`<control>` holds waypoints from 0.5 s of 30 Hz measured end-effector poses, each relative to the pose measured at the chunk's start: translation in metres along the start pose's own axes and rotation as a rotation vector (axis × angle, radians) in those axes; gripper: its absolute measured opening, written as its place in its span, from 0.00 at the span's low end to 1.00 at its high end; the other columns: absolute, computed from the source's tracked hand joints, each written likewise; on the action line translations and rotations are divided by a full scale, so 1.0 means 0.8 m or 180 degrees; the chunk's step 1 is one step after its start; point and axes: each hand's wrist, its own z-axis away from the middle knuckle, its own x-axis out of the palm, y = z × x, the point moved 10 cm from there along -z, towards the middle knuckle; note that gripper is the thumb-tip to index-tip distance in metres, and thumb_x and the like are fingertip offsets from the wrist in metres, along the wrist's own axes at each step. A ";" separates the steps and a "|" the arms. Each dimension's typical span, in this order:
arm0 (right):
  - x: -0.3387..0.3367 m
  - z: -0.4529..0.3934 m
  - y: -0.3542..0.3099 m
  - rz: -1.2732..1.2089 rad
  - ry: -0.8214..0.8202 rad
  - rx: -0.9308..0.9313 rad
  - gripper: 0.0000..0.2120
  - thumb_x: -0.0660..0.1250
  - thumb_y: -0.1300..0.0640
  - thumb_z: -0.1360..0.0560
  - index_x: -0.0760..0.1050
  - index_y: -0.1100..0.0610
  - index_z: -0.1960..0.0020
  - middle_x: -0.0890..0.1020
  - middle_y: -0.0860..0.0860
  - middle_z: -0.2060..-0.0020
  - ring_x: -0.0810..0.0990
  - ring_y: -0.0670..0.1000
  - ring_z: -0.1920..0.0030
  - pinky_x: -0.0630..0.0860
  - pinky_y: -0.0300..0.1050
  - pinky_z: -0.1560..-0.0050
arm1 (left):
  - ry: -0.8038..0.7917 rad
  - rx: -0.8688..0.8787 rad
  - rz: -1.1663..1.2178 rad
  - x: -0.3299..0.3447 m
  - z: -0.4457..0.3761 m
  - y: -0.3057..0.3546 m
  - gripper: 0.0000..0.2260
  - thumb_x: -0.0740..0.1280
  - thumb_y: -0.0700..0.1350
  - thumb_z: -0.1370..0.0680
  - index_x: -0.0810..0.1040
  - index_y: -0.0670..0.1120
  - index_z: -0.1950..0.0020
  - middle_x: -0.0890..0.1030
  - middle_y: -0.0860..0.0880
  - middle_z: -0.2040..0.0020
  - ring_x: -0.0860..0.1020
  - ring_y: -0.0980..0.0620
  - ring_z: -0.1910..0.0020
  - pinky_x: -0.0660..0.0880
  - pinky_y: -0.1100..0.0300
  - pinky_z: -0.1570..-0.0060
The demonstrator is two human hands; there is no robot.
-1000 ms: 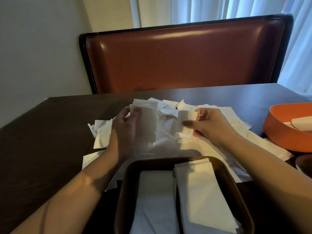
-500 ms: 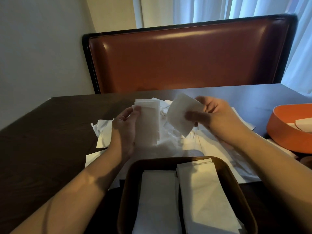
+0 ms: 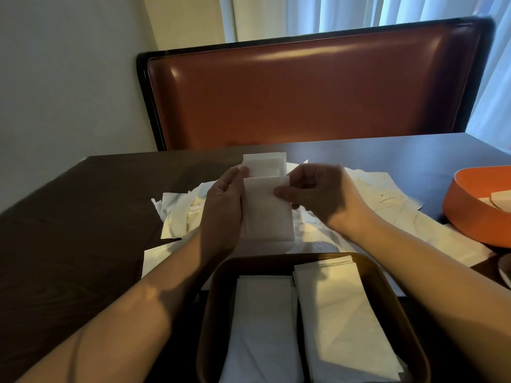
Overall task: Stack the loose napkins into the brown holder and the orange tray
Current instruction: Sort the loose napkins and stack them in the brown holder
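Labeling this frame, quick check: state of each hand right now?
Left hand: closed, holding the small stack of napkins upright.
Right hand: closed, pinching the front napkin against that stack.

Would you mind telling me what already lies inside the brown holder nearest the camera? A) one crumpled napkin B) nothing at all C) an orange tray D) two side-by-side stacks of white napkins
D: the brown holder contains two flat stacks of white napkins lying side by side, left and right.
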 end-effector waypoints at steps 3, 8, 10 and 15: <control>-0.001 0.000 0.002 0.0264 0.0133 -0.0008 0.06 0.76 0.56 0.29 0.80 0.54 0.61 0.83 0.48 0.66 0.81 0.46 0.67 0.80 0.38 0.63 | -0.0091 -0.0438 0.0608 0.004 0.011 -0.009 0.15 0.56 0.33 0.17 0.73 0.42 0.32 0.75 0.54 0.39 0.74 0.76 0.54 0.67 0.81 0.57; -0.001 -0.001 0.017 -0.0068 0.0219 0.0300 0.06 0.75 0.59 0.28 0.79 0.57 0.61 0.81 0.45 0.66 0.78 0.35 0.70 0.74 0.28 0.67 | -0.0565 -0.0299 0.0311 0.029 0.017 0.002 0.22 0.53 0.54 0.16 0.87 0.54 0.51 0.85 0.47 0.45 0.83 0.56 0.49 0.80 0.59 0.51; -0.001 0.000 0.022 -0.0259 0.0251 0.0399 0.06 0.75 0.60 0.27 0.79 0.62 0.57 0.82 0.48 0.64 0.78 0.35 0.70 0.73 0.28 0.68 | -0.0717 -0.0310 0.0242 0.039 0.019 0.002 0.20 0.54 0.56 0.17 0.84 0.50 0.49 0.86 0.46 0.53 0.85 0.48 0.54 0.83 0.51 0.56; -0.006 -0.001 0.021 -0.0020 0.0348 0.0254 0.09 0.76 0.57 0.28 0.77 0.57 0.53 0.82 0.49 0.64 0.79 0.39 0.67 0.76 0.33 0.67 | -0.0546 -0.0115 0.0056 0.033 0.016 0.004 0.09 0.62 0.43 0.19 0.82 0.50 0.48 0.86 0.50 0.56 0.84 0.52 0.58 0.83 0.54 0.58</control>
